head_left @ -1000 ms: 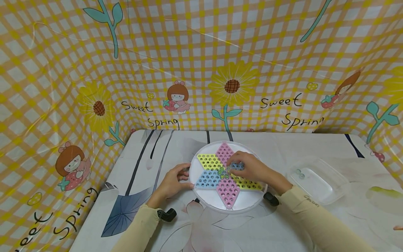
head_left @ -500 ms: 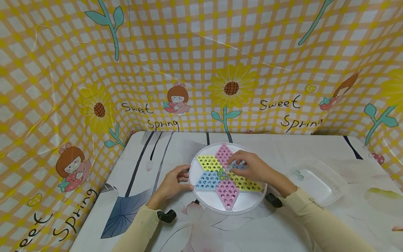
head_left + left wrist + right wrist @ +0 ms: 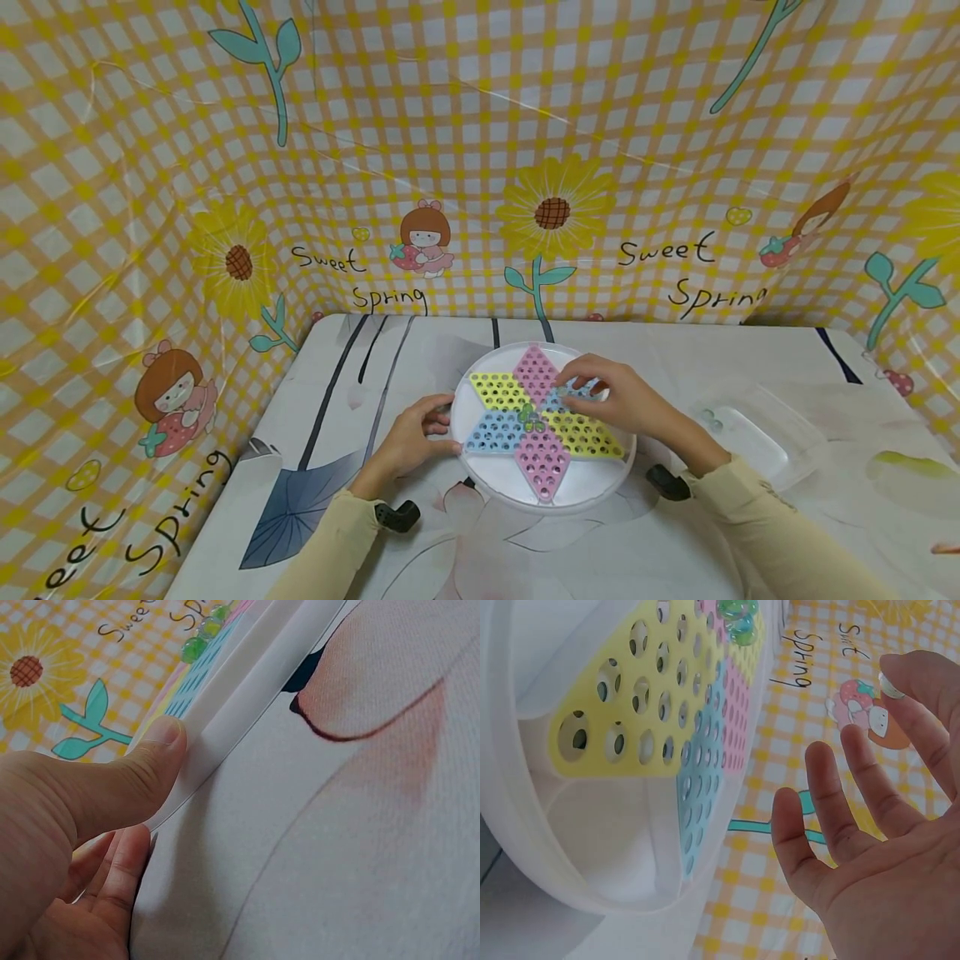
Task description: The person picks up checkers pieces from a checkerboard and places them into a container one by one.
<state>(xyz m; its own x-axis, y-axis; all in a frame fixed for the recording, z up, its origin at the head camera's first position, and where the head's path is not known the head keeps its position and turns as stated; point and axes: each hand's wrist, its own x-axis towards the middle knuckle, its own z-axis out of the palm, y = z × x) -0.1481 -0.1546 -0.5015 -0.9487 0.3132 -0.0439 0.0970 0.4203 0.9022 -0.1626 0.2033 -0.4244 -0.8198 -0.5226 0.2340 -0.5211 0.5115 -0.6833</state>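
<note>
Board (image 3: 495,473) is flat on the table (image 3: 615,562), approx. mid-width & a bit R of ctr in head view. Round, white, raised rim; star of holes w/ 6 pts: pink top & bottom, yellow upper L & lower R, blue lower L & upper R. Small cluster of glass marbles (image 3: 532,418), mostly green, sits at star's ctr.

L hand (image 3: 411,433) holds board's L edge: thumb on rim, fingers bent against the side, per L wrist cam. R hand (image 3: 622,396) is over the upper R blue pt, palm down, partly hiding it. Thumb & index tips meet on a small pale marble (image 3: 891,685), mostly hidden, so exact colour n/a; other 3 fingers spread, clear of the board in R wrist cam. Hands are apart, one each side of the star.

Clear tray (image 3: 750,442) stands on table to R of board, w/ a few greenish marbles near its L end. Black band (image 3: 397,516) at L wrist, another at R; long pale sleeves (image 3: 333,542) on both arms. Table cover: floral print, grey-blue leaf at L. Behind & at L: yellow check cloth (image 3: 675,125) w/ sunflowers, cartoon figures, "Sweet Spring" lettering.
</note>
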